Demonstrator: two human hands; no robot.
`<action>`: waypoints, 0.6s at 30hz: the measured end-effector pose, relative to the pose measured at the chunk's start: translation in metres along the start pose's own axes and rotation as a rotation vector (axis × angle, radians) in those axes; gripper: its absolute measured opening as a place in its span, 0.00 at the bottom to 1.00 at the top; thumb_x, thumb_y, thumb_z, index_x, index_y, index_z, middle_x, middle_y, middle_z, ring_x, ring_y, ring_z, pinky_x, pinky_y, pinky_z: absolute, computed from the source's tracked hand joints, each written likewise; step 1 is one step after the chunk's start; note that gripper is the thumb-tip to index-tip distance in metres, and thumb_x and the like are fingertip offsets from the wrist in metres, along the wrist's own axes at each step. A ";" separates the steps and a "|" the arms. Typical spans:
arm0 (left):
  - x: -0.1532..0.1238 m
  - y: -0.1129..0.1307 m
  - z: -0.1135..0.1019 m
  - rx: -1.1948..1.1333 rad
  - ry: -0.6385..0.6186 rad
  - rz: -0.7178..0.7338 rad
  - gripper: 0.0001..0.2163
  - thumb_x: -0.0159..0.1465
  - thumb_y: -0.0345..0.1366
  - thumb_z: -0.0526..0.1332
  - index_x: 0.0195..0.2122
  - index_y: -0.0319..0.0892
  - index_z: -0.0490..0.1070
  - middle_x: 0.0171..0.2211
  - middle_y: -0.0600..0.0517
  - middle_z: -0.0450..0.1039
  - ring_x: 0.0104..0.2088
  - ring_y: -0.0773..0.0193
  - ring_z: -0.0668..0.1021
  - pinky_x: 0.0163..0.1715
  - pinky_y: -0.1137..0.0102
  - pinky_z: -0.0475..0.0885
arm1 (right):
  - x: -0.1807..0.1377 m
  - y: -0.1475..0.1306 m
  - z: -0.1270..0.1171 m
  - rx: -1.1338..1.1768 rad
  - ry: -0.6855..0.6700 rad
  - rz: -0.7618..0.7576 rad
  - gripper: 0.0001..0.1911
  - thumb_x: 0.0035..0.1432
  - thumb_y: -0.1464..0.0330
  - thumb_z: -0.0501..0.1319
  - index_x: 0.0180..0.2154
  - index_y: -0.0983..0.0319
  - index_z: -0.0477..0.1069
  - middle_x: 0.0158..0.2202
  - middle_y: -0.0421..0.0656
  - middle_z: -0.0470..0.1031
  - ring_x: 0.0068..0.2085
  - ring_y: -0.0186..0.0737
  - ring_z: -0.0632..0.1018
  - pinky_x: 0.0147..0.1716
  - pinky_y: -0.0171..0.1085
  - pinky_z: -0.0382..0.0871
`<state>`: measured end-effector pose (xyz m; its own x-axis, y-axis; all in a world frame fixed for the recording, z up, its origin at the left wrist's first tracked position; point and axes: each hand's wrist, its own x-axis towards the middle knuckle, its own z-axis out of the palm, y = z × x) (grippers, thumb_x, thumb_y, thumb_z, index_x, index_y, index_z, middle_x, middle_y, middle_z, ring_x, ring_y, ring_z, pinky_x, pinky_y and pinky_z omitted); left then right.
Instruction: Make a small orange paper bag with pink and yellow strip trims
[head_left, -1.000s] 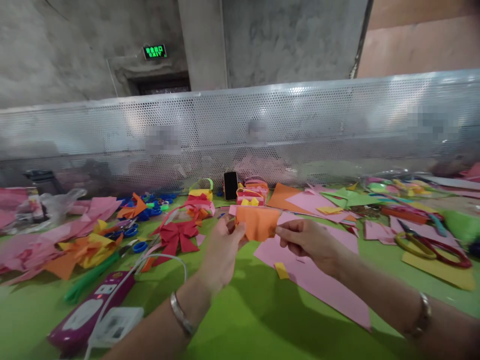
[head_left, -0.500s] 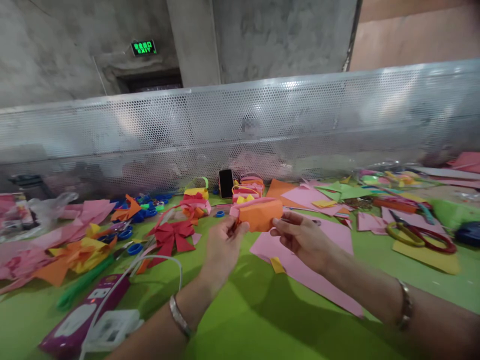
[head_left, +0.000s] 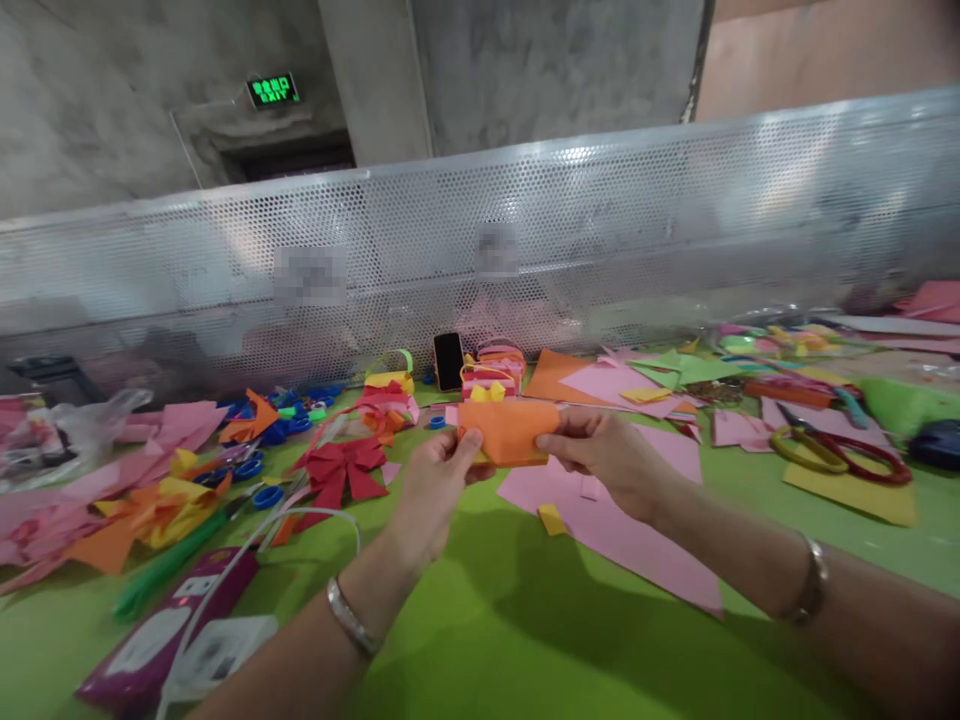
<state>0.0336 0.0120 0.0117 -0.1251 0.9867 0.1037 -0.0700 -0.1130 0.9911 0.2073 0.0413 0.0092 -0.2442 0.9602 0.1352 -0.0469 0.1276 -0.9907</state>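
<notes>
A folded orange paper piece (head_left: 508, 431) is held up above the green table (head_left: 480, 620) between both my hands. My left hand (head_left: 431, 487) pinches its left edge with thumb and fingertips. My right hand (head_left: 609, 459) pinches its right edge. Both fingers are closed on the paper. A large pink paper sheet (head_left: 622, 520) lies flat under my right hand, with a small yellow scrap (head_left: 552, 518) beside it. A red paper bow (head_left: 339, 472) sits left of my left hand.
A purple power strip (head_left: 161, 630) with a white plug and cable lies near left. Orange, yellow and pink paper heaps (head_left: 142, 505) and blue rings lie at left. Scissors (head_left: 840, 452) lie on yellow paper at right. A phone (head_left: 448, 361) leans on the perforated metal screen (head_left: 525, 240).
The orange paper has been folded flatter into a neat rectangle, and both hands have drawn in closer to pinch its two ends. The view shifted slightly.
</notes>
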 end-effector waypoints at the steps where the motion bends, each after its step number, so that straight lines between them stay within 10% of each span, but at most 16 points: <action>1: 0.001 -0.001 0.000 0.000 0.016 -0.016 0.09 0.55 0.38 0.62 0.33 0.38 0.74 0.37 0.47 0.77 0.33 0.63 0.78 0.32 0.70 0.74 | -0.001 0.000 0.001 -0.072 0.033 -0.036 0.06 0.42 0.67 0.65 0.21 0.63 0.71 0.17 0.34 0.66 0.19 0.27 0.62 0.18 0.31 0.52; 14: -0.002 -0.006 0.001 0.030 0.043 -0.018 0.10 0.53 0.42 0.63 0.29 0.40 0.74 0.32 0.50 0.75 0.29 0.66 0.75 0.28 0.72 0.70 | -0.003 0.004 0.008 -0.259 0.266 -0.309 0.12 0.45 0.64 0.61 0.17 0.61 0.62 0.18 0.35 0.60 0.23 0.32 0.61 0.22 0.34 0.54; 18: -0.004 -0.005 0.002 0.028 0.079 0.004 0.09 0.54 0.41 0.63 0.31 0.40 0.73 0.34 0.50 0.75 0.32 0.65 0.75 0.33 0.71 0.70 | -0.005 -0.002 0.007 -0.250 0.206 -0.180 0.17 0.42 0.63 0.64 0.14 0.60 0.59 0.16 0.33 0.54 0.20 0.30 0.56 0.20 0.33 0.48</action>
<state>0.0363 0.0090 0.0066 -0.2030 0.9739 0.1017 -0.0421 -0.1125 0.9928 0.2017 0.0345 0.0110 -0.0525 0.9434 0.3274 0.1730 0.3315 -0.9275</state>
